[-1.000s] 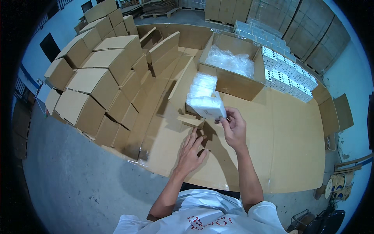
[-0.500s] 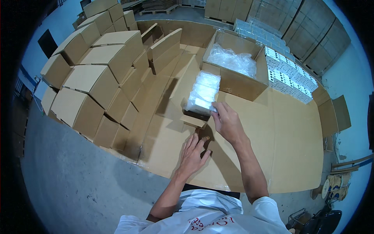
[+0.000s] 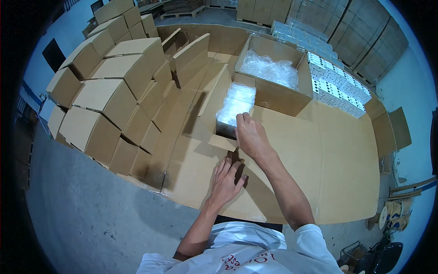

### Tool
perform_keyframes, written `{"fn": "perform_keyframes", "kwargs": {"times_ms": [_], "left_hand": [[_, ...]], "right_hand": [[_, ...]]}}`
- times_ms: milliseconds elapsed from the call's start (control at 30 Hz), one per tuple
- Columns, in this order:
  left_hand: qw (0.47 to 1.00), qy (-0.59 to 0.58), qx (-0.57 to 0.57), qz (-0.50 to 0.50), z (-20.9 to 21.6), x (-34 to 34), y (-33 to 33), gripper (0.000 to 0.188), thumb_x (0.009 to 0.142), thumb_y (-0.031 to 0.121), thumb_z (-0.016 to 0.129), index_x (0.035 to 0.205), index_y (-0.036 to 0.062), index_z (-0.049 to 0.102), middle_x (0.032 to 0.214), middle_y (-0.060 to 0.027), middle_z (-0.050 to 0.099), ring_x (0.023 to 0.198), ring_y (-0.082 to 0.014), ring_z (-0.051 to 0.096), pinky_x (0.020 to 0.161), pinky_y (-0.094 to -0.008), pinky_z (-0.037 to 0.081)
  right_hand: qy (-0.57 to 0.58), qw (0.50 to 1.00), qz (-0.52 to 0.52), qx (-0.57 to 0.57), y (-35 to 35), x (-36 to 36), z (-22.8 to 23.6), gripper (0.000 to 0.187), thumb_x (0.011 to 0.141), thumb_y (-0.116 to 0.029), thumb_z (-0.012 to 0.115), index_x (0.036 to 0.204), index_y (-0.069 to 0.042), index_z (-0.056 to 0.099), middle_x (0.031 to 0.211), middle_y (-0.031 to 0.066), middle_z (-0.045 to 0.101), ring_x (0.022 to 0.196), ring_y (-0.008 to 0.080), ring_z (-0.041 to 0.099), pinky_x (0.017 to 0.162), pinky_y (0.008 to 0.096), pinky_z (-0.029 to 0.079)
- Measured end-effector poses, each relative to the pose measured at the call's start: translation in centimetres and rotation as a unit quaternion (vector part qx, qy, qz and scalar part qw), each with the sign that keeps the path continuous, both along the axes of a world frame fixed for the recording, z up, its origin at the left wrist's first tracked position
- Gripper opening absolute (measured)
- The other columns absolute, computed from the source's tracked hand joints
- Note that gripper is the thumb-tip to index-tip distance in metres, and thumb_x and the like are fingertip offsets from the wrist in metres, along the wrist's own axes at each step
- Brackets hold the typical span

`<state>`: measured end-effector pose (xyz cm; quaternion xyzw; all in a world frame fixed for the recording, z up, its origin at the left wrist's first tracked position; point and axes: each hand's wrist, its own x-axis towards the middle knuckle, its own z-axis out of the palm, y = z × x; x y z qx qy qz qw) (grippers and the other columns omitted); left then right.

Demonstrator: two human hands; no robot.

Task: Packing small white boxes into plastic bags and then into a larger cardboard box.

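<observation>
Right grip [image 3: 252, 138] is narrow, hold unclear, by packets [image 3: 238, 104] in the box [image 3: 222, 142] inward of the desk's [image 3: 344, 178] near edge; left grip [image 3: 223, 181] loosely spread. Step seems seating packets; next needs gentle pressing.

Red lettering [image 3: 247, 261] stands on the white shirt's [image 3: 248, 238] front.

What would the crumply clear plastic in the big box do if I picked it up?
The clear plastic would probably flop and sag, since it lies in loose, crumpled folds. It's likely light for its size, because it looks like thin, see-through film. It might feel a bit slippery too, judging by its shiny surface.
</observation>
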<state>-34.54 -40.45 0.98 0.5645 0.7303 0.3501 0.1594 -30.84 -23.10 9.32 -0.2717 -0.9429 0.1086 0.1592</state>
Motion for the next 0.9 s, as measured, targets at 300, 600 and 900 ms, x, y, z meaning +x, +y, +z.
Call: {"fn": "perform_keyframes", "kwargs": {"times_ms": [300, 600, 900], "left_hand": [[1.000, 0.019, 0.005, 0.004, 0.0, 0.1, -0.4, 0.057, 0.090, 0.030, 0.072, 0.138, 0.0043, 0.056, 0.148, -0.0339, 0.043, 0.140, -0.0472, 0.039, 0.115, -0.0518, 0.032], [0.999, 0.046, 0.024, 0.006, 1.4, 3.0, 0.7, 0.053, 0.088, 0.024, 0.072, 0.133, 0.0018, 0.057, 0.143, -0.0295, 0.046, 0.135, -0.0443, 0.043, 0.112, -0.0503, 0.035], [0.993, 0.071, 0.040, -0.091, 3.8, 9.4, 6.7, 0.045, 0.084, 0.021, 0.076, 0.124, 0.0055, 0.062, 0.144, -0.0135, 0.053, 0.138, -0.0378, 0.044, 0.115, -0.0490, 0.034]], "right_hand": [[-0.038, 0.999, -0.037, -0.007, 0.4, -1.3, 1.1, 0.033, 0.077, -0.005, 0.079, 0.102, 0.004, 0.060, 0.110, 0.0224, 0.061, 0.094, 0.0430, 0.068, 0.081, 0.0495, 0.058], [0.103, 0.993, -0.028, -0.056, 0.9, 3.6, 1.5, 0.047, 0.080, -0.009, 0.080, 0.119, 0.000, 0.056, 0.111, 0.0215, 0.057, 0.096, 0.0401, 0.065, 0.081, 0.0471, 0.055], [0.152, 0.975, -0.149, -0.064, -2.6, 27.4, -3.0, 0.042, 0.083, -0.008, 0.071, 0.123, -0.001, 0.059, 0.127, 0.0206, 0.056, 0.118, 0.0404, 0.055, 0.099, 0.0482, 0.046]]}}
